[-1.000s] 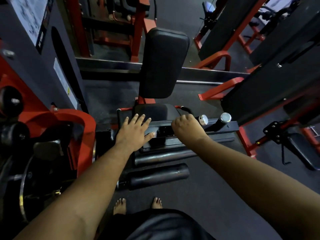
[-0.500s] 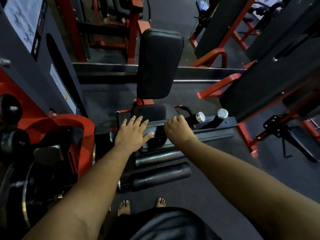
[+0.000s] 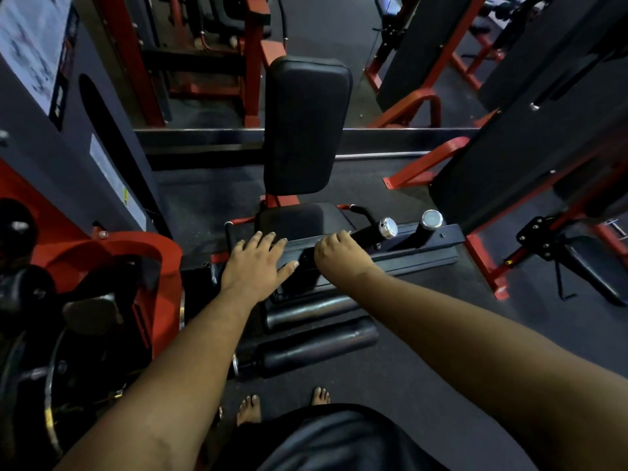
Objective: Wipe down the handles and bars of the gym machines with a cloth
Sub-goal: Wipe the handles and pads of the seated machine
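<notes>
My left hand [image 3: 255, 266] rests flat with its fingers spread on the black crossbar [image 3: 424, 248] of a seated machine. My right hand [image 3: 339, 258] is curled round the lower end of a black handle [image 3: 370, 233] that ends in a chrome cap [image 3: 388, 227]. A second chrome-capped handle [image 3: 427, 226] stands just to the right, untouched. No cloth shows; whatever lies under my right palm is hidden.
The machine's black back pad [image 3: 306, 124] and seat [image 3: 292, 219] stand beyond my hands. Two black foam rollers [image 3: 316, 345] lie below them. A red frame [image 3: 163, 260] with weight plates [image 3: 51, 385] crowds the left; dark machines with red legs [image 3: 482, 266] stand right. My bare feet are on grey floor.
My right hand has slid left and down along the handle, away from its chrome cap, baring more of the black grip. My left hand stays flat on the crossbar.
</notes>
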The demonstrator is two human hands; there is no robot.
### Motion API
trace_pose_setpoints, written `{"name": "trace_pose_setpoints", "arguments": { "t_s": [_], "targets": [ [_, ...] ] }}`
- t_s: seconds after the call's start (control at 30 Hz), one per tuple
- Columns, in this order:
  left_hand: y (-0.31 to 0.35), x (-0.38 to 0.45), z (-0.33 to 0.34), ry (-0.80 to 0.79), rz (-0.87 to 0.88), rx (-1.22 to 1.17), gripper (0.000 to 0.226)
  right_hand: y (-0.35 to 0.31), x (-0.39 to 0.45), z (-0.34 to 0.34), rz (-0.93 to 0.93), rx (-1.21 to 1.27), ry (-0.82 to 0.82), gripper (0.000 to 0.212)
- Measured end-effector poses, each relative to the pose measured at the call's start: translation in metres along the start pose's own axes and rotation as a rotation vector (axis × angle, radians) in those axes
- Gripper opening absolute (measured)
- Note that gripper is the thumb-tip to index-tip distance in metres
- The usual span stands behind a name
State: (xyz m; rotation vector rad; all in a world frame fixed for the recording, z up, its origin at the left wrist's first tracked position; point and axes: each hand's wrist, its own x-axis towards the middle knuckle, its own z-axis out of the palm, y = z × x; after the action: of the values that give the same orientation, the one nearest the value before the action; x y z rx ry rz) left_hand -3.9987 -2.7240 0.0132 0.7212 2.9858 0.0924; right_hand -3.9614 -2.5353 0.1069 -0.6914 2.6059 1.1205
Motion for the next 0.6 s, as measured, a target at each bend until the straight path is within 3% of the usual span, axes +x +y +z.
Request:
{"name": "trace_pose_setpoints", "arguments": {
  "t_s": [0.1, 0.23, 0.33, 0.4, 0.47, 0.53, 0.6],
  "targets": [
    [0.000, -0.001, -0.002, -0.006, 0.001, -0.006, 0.080, 0.010, -0.018, 0.017, -0.124, -0.029, 0.168, 0.046],
    [0.000, -0.001, -0.003, -0.001, 0.004, -0.008, 0.080, 0.023, -0.036, 0.030, -0.203, 0.138, 0.364, 0.040],
    [0.000, -0.001, 0.000, -0.009, 0.000, -0.009, 0.079, 0.019, -0.068, 0.050, -0.157, 0.522, 0.426, 0.043],
    [0.000, 0.000, 0.001, -0.012, -0.008, -0.011, 0.079, 0.008, -0.091, 0.063, 0.116, 0.983, 0.407, 0.050],
    [0.001, 0.001, 0.001, -0.013, -0.009, -0.003, 0.080, -0.008, -0.101, 0.073, 0.617, 1.492, 0.459, 0.040],
    [0.002, 0.001, -0.001, -0.012, -0.008, 0.003, 0.080, -0.018, -0.092, 0.072, 1.170, 1.961, 0.585, 0.022],
    [0.002, 0.000, -0.003, -0.013, -0.008, 0.006, 0.080, -0.017, -0.077, 0.058, 1.488, 2.302, 0.755, 0.016]
  ]
}}
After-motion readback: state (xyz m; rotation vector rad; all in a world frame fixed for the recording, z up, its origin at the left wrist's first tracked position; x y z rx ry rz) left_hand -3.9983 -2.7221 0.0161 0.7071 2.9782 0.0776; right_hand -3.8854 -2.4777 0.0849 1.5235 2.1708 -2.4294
